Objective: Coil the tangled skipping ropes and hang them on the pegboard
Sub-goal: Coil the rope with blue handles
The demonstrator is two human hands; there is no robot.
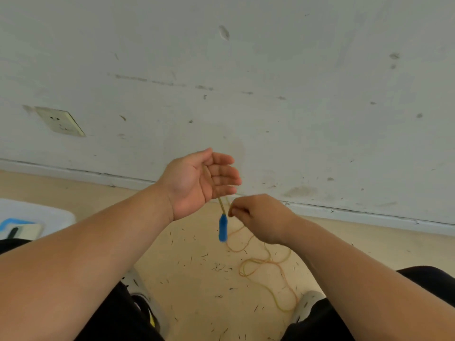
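The left hand [197, 183] is held up, palm turned inward, its fingers [225, 169] relaxed and open, apparently serving as the form for a coil. The yellow skipping rope [221, 205] lies across the palm, and its blue handle [223, 227] dangles free at 6 o'clock below that hand. At about 4 o'clock from it, the right hand [261, 217] pinches the rope between thumb and fingertips, probably to feed the next turn over the palm, while the slack trails in loose loops on the floor [197, 279] toward 5 o'clock, between the person's knees.
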